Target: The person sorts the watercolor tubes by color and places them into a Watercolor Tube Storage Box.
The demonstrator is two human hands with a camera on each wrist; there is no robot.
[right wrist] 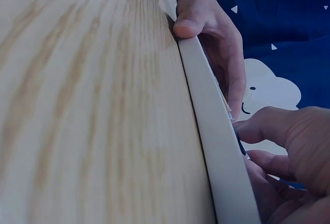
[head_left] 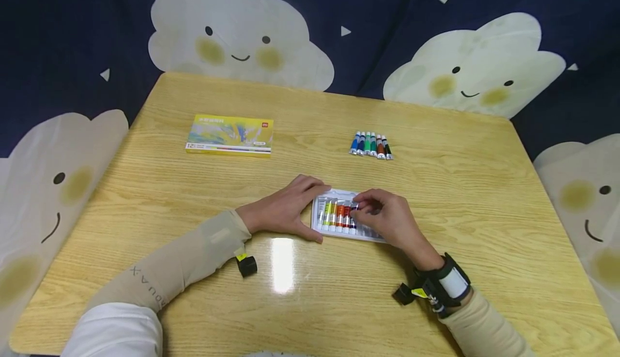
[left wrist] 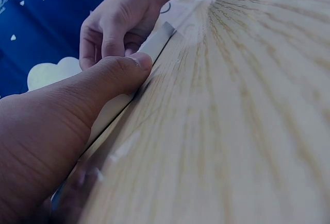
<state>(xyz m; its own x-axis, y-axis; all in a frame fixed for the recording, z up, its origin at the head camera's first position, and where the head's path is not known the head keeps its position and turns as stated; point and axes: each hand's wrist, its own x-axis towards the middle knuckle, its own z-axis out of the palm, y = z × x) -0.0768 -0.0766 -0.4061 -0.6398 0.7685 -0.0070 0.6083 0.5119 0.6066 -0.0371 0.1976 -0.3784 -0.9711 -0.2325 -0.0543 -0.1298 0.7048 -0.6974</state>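
Left sleeve (head_left: 194, 249), beige and white, nearest the eye, reaching in from seven o'clock. Curtain (head_left: 368, 39), navy, printed with smiling clouds. Tabletop (head_left: 465, 195), pale wood. Left hand (head_left: 283, 209): thumb on the near edge of a white tray (head_left: 346, 236), other fingers at its far edge, gripping its nine o'clock end. Right hand (head_left: 389, 219): over the three o'clock half, thumb and forefinger apparently pinching a dark tube (head_left: 354, 223). Box (head_left: 230, 135), yellow, flat, at ten o'clock from the tray. Tray itself: mid-tabletop, long axis nine to three, dipping slightly towards four. Loose tubes (head_left: 371, 145), six, blue through black, in a row beyond the tray towards one o'clock, nearer the right hand. Seated tubes (head_left: 336, 216), yellow to red, white caps at six. Dark tube: at the right fingertips, just beside the red on its three o'clock side, long axis roughly twelve to six; whether fully seated, I cannot tell.
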